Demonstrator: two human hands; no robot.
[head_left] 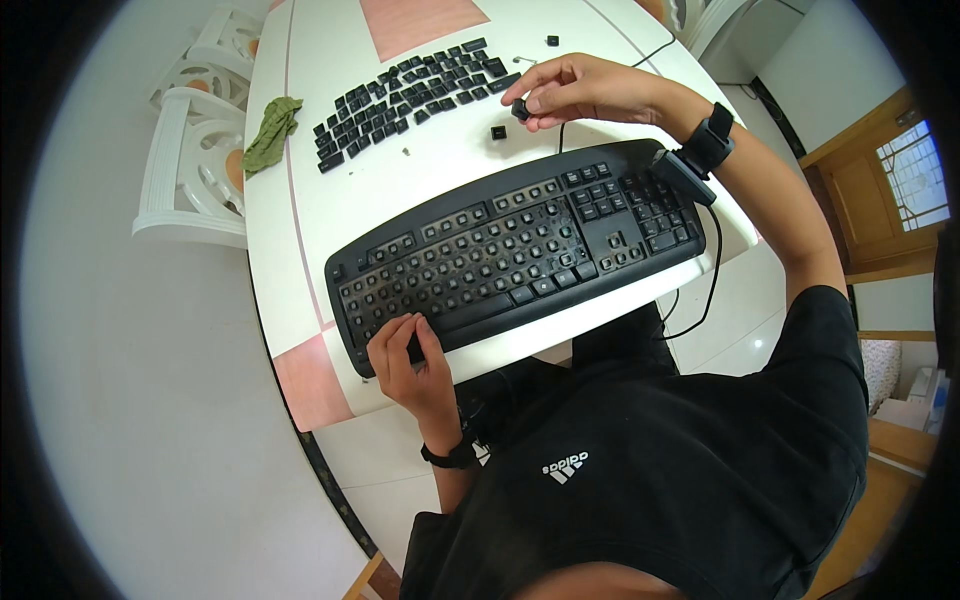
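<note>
Right hand: thumb and fingertips pinch a black keycap above the table, a hold apparently suited to its smallness; left hand—fingers bent, close together, any grip uncertain—at the near-left edge of the keyboard, perhaps steadying it. Loose keycaps lie beyond in slanting rows, seemingly to preserve their order, with a green cloth to their left; a cable passes beneath the right hand, a possible snag.

1. A plain pale wall fills the left side.
2. White chairs with openwork backs stand beside the white tabletop, which has pink panels.
3. Glossy pale floor tiles catch a small bright spot of light.
4. Rightward, a wooden door holds a bright, gridded pane.
</note>
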